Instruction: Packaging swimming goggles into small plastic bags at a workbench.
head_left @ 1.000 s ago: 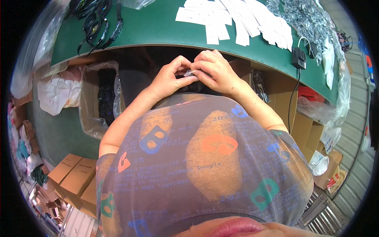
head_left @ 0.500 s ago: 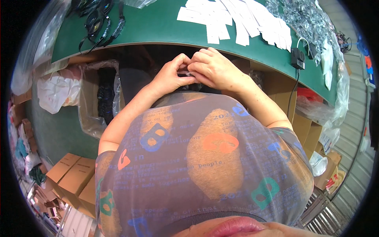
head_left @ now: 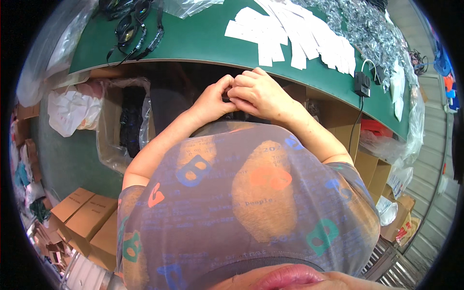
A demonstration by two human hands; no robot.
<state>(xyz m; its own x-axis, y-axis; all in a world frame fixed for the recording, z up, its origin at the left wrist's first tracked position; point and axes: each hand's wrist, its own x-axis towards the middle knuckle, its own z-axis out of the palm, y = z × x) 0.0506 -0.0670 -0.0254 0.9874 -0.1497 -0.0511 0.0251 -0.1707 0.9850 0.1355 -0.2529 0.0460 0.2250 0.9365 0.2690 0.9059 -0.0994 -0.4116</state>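
Observation:
My left hand (head_left: 214, 100) and my right hand (head_left: 257, 94) meet just in front of the near edge of the green table (head_left: 193, 41). Both are closed, fingertips pressed together and thumbs turned inward. Whatever they hold is hidden behind the fingers and too small to name. Swimming goggles (head_left: 126, 33) with black straps lie on the table to the left. White paper slips (head_left: 263, 35) are spread in overlapping rows beyond my right hand.
Clear plastic pieces (head_left: 345, 24) are heaped at the far right. A black power adapter (head_left: 362, 85) hangs its cable over the table edge. Below left are a plastic-lined box (head_left: 111, 108) with dark contents, a white bag (head_left: 72, 110) and cardboard boxes (head_left: 92, 217).
My hands have drawn closer together, and the gap between them has narrowed, hiding the bit of something that showed there. The whole view has shifted slightly.

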